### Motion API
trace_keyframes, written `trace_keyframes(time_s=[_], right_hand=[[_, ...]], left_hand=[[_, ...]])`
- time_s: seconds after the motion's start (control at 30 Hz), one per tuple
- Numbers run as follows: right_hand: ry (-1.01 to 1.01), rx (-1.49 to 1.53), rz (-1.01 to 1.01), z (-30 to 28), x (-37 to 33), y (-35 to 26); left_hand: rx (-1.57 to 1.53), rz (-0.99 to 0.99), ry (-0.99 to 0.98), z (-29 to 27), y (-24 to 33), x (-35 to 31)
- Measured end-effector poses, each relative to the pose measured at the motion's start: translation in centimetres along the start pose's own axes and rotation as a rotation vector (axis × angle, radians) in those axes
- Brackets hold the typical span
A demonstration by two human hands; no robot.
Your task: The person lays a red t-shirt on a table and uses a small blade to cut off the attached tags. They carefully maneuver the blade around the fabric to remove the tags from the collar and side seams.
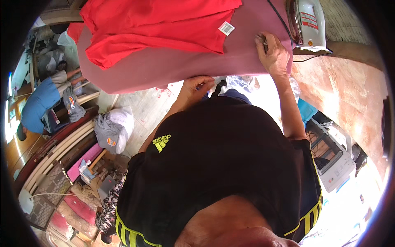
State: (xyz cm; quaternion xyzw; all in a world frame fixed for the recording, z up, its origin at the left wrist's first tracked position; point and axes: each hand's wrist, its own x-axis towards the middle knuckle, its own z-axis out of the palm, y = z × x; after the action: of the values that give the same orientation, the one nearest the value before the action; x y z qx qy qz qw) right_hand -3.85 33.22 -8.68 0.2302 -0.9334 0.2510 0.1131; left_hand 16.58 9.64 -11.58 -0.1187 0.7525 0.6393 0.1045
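Observation:
A red garment [160, 31], perhaps a shirt, is spread over the mauve cloth cover [127, 78] of the work surface before me. A white tag with a barcode [226, 28] lies at the garment's right edge. My right hand [273, 55] rests on the cover to the right of the garment, fingers curled in. A small dark shape shows between its fingers, too unclear to name. At the front edge of the cover, close to my body, my left hand [195, 88] has its fingers bent and closed. What they hold, if anything, is hidden.
A white iron [311, 24] stands at the far right, its black cord [279, 18] crossing the cover. Clear plastic [242, 82] lies below the front edge. Grey garments in a bag [117, 127] sit to the left. Another person [41, 103] in blue works beyond.

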Motion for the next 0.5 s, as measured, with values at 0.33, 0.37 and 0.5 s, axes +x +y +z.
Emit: trace_keyframes(time_s=[0.33,0.37,0.5], right_hand=[[-0.014,0.041,-0.047,0.4,0.5,0.2],[-0.039,0.094,-0.013,0.3,0.7,-0.4],[0.1,0.422,-0.062,1.1,1.9,-0.2]], left_hand=[[-0.945,-0.171,0.133,4.0,-3.4,0.3],[-0.962,-0.179,0.128,3.9,-4.0,0.3],[-0.703,-0.253,0.177,3.3,-3.6,0.3]])
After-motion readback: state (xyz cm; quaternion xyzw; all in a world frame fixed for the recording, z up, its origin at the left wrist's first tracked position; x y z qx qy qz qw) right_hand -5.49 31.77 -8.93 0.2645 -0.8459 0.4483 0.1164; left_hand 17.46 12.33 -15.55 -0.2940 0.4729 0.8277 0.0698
